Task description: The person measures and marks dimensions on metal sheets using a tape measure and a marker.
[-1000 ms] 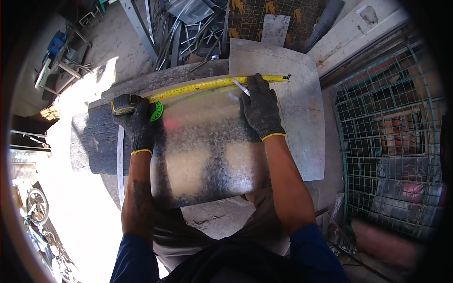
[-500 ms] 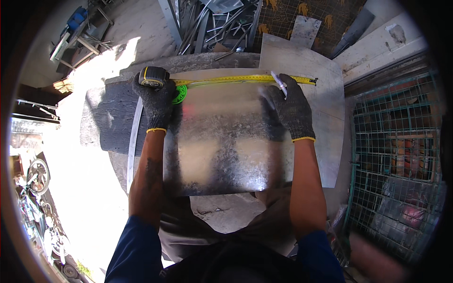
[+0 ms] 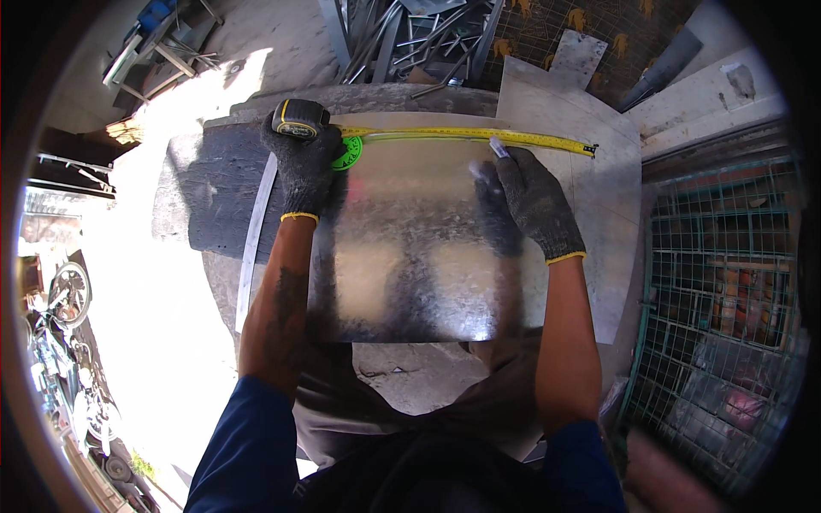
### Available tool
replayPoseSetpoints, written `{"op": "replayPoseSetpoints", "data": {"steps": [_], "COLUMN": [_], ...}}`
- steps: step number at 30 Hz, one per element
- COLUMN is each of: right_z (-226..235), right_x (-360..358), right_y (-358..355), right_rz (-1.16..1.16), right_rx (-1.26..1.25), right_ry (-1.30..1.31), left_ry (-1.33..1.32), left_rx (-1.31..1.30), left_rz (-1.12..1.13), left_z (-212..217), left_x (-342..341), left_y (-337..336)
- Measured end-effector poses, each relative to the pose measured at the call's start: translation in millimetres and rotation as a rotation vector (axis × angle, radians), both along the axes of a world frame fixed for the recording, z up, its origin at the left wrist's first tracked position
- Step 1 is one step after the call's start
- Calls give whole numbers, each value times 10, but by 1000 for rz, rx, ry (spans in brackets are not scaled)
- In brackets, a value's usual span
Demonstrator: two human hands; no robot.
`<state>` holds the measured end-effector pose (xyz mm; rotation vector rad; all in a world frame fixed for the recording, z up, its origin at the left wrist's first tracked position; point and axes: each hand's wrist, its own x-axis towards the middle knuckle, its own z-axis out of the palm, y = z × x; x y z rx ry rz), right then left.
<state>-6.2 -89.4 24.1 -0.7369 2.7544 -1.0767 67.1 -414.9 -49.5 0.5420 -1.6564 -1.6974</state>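
A shiny metal sheet (image 3: 410,201) lies in front of me, with a yellow tape measure blade (image 3: 445,132) stretched along its far edge. My left hand (image 3: 304,167), in a dark grey knit glove, is closed around the black and yellow tape measure case (image 3: 299,120) at the sheet's far left corner. Beside its fingers is a green round piece with dark marks (image 3: 349,154). My right hand (image 3: 540,201), gloved alike, grips a white marker (image 3: 499,149), its upper end close to the blade's near edge. The blade's hooked end reaches past the sheet on the right.
Under the sheet are a larger pale panel (image 3: 603,214) and a dark board (image 3: 222,192). A narrow metal strip (image 3: 256,239) lies at the left. Metal offcuts (image 3: 428,38) are piled beyond. A green wire mesh (image 3: 718,291) stands at the right, bicycles (image 3: 68,299) far left.
The view has shifted, so the scene sits further right. Against the tape, my right hand with the marker has moved left and slightly nearer me. My left hand stays on the tape case.
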Motion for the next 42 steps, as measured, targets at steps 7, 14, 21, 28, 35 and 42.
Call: {"op": "replayPoseSetpoints", "data": {"steps": [7, 14, 21, 28, 35, 42], "right_z": [-97, -119, -75, 92, 429, 500], "right_x": [253, 292, 364, 352, 291, 371], "right_y": [-219, -247, -241, -202, 65, 407], "right_rz": [272, 291, 308, 320, 237, 191], "right_rx": [-39, -58, 71, 291, 626, 244], "right_ry": [-101, -115, -15, -128, -366, -380], "left_ry": [9, -36, -23, 34, -17, 10], "left_rx": [-10, -193, -117, -112, -390, -254], "left_rz": [7, 127, 74, 86, 12, 12], "left_z": [33, 77, -4, -40, -13, 13], "left_x": [5, 3, 1, -11, 13, 20], "left_y": [12, 72, 11, 7, -39, 18]}}
